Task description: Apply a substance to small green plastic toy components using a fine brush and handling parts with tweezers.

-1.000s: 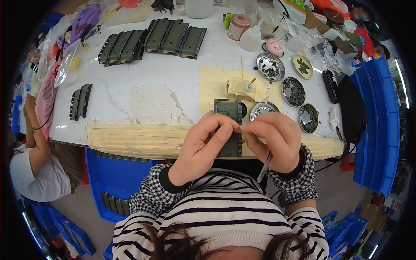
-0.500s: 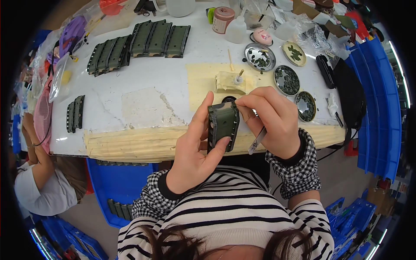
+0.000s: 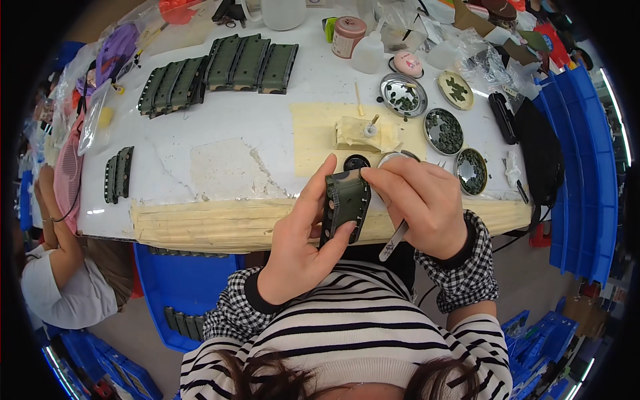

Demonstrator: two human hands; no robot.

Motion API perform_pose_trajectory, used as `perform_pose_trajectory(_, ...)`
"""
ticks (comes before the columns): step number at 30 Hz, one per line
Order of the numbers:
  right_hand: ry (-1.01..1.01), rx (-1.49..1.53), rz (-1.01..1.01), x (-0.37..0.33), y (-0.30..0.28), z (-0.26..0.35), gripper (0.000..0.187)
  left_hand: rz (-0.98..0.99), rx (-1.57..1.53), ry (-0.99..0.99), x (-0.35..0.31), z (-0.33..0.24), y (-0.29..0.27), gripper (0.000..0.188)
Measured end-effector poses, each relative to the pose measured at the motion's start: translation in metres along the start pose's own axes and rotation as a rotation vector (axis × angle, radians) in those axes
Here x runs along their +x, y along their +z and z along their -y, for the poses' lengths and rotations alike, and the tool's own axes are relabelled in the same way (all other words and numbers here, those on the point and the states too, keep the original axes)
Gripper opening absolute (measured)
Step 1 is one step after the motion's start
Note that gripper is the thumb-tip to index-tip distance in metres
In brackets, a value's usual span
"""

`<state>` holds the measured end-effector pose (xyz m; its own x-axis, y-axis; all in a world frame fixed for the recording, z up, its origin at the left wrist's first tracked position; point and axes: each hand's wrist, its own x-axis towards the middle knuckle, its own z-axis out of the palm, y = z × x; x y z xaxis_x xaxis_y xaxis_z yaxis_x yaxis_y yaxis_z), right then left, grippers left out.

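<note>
My left hand (image 3: 300,250) holds a small curved green-and-tan camouflage part (image 3: 347,205) with dark toothed edges, tilted up between thumb and fingers. My right hand (image 3: 430,208) has its thumb and forefinger pinched at the part's upper right corner; anything tiny between those fingertips is hidden. A pair of metal tweezers (image 3: 394,241) is tucked in the same hand, its rounded end sticking out below the palm. Just beyond the part sits a small round black container (image 3: 357,162). Behind my right fingers, the rim of a round dish (image 3: 400,155) shows.
A tape-wrapped block (image 3: 347,137) holds a small pot with a stick. Round dishes of small green pieces (image 3: 443,131) stand to the right, near a squeeze bottle (image 3: 367,55). Camouflage parts (image 3: 175,85) lie at left. A blue bin (image 3: 193,277) sits below the table edge; another person (image 3: 70,283) is at far left.
My hands and the camouflage part have come slightly nearer to me. The right fingertips have closed in on the part's corner, and more of the black container shows. The view has shifted a little.
</note>
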<state>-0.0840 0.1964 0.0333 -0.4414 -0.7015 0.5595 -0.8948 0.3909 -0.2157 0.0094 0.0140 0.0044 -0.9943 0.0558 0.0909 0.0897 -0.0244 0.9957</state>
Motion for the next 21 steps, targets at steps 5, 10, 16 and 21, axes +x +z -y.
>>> perform_pose_trajectory(5,0.058,0.064,-0.046,-0.007,0.003,0.009,0.043,-0.003,0.014,0.038,-0.002,0.004,0.002,0.074)
perform_pose_trajectory(10,0.193,0.243,-0.117,-0.016,0.004,0.009,0.035,0.027,-0.091,0.036,0.003,0.006,0.006,0.072)
perform_pose_trajectory(16,0.794,0.004,-0.182,-0.062,-0.052,-0.041,0.026,0.018,-0.386,-0.145,0.006,-0.003,0.000,0.070)
perform_pose_trajectory(21,0.649,-0.073,0.069,-0.081,-0.062,-0.078,0.028,0.059,-0.422,-0.120,0.009,0.003,0.002,0.066)
